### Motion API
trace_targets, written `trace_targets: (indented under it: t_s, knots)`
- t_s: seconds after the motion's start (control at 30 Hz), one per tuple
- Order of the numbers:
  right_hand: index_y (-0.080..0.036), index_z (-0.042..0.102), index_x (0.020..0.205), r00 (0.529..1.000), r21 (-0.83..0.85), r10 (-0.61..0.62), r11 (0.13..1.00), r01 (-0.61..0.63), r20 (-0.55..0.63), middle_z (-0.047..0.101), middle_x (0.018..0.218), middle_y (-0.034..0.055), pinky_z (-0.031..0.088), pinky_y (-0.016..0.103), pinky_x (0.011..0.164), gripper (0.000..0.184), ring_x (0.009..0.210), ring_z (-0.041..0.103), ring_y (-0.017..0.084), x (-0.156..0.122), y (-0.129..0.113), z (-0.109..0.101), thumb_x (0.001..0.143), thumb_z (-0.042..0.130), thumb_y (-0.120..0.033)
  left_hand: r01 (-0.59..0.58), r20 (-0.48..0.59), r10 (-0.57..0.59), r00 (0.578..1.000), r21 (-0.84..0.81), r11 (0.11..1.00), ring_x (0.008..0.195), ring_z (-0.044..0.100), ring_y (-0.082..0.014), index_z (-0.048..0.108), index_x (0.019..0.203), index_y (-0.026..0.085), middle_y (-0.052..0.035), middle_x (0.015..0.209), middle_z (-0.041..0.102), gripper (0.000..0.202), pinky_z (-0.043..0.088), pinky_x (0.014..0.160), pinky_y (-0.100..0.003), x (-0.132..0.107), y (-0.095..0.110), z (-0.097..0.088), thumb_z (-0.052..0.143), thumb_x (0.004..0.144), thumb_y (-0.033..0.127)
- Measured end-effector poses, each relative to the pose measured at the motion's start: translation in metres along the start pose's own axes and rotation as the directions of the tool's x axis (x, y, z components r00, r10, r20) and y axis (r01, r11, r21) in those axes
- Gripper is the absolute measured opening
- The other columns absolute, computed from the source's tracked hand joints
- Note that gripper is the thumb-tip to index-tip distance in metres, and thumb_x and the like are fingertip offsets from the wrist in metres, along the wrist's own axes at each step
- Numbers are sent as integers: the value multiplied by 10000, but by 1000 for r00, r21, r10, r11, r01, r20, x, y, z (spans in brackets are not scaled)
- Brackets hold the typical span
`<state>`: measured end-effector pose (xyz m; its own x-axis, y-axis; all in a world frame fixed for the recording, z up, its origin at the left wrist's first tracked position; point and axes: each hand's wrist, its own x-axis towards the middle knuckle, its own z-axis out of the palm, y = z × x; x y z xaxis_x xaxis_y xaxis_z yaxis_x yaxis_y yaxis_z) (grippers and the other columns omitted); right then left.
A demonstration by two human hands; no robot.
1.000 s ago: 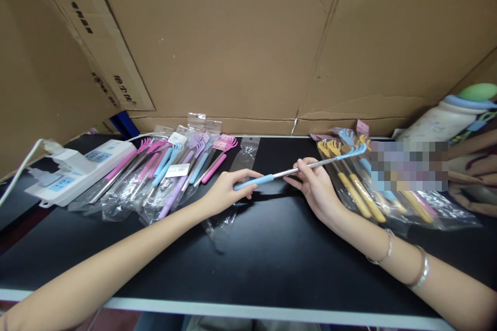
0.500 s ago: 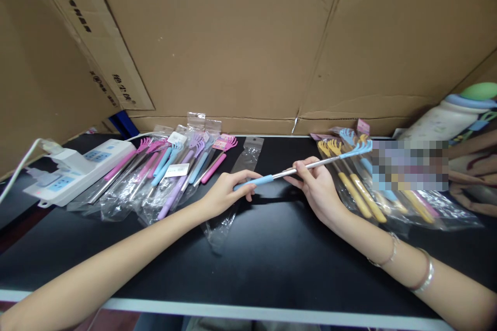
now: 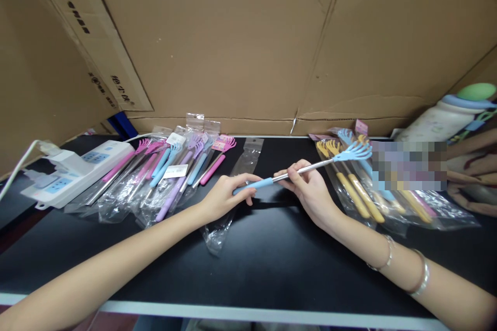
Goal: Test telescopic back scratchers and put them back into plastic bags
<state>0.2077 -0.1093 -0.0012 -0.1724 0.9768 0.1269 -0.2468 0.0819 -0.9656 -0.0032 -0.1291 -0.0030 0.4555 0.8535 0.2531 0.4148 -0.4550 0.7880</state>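
Note:
A blue back scratcher [image 3: 315,165] with a metal shaft and a claw-shaped head is held above the table between both hands. My left hand [image 3: 229,195] is closed on its blue handle. My right hand [image 3: 306,186] pinches the metal shaft nearer the claw, which points right. Under my left hand lies a clear plastic sleeve [image 3: 248,152], flat on the table. Left of it are several back scratchers [image 3: 171,194] in pink, blue and purple, with clear bags. To the right rest more bagged back scratchers [image 3: 361,196], mostly yellow and blue.
A white power strip [image 3: 77,173] with plugs and a cable sits at the left on the black table [image 3: 272,269]. Cardboard [image 3: 217,41] walls the back and left. A white bottle [image 3: 438,119] with a green top leans at the right. One patch at right is pixelated.
The back scratcher has turned about its shaft, so its claw now shows its spread prongs. My right hand has slid slightly left along the shaft; my left hand has barely moved.

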Motion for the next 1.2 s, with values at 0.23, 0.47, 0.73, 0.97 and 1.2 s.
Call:
trace_targets:
  t_s: [0.23,0.47,0.73,0.97,1.2]
  knots:
    - [-213,443,756,996,-74,7,997,0,93,672,798,7,422,341,874,322,872,629,174,2,6,-1,773,655,-456,69,0,-69,998,95,993,673,644,-143,577,1149,204,23,668,682,299,441,707,-224,-1,12,2,452,915,343]
    - [-214,427,753,987,-52,33,998,-25,155,644,853,12,416,330,855,325,881,594,167,-3,5,7,788,630,-466,60,-34,-57,998,96,994,695,651,-147,565,1154,221,36,648,675,290,432,717,-231,-5,14,12,437,922,340]
    - [-216,506,862,973,-132,-1,991,32,229,579,926,2,413,307,880,265,912,557,138,4,1,4,800,622,-446,79,-33,-80,996,-31,996,728,642,-155,544,1149,221,18,729,697,298,440,761,-266,0,16,12,423,931,384]
    - [-229,500,954,952,-236,2,969,74,308,593,987,26,447,317,868,292,974,566,170,-5,-2,9,801,601,-457,74,-78,-103,992,-307,949,834,656,-175,464,1050,182,-36,790,710,258,449,814,-293,1,24,23,467,915,401]
    - [-220,453,911,925,-68,98,995,-78,368,643,903,16,416,355,889,177,864,596,149,2,-11,-1,877,522,-379,-8,-48,10,999,44,999,902,635,-168,525,936,216,-16,972,681,154,464,828,-305,-3,29,4,442,915,344]
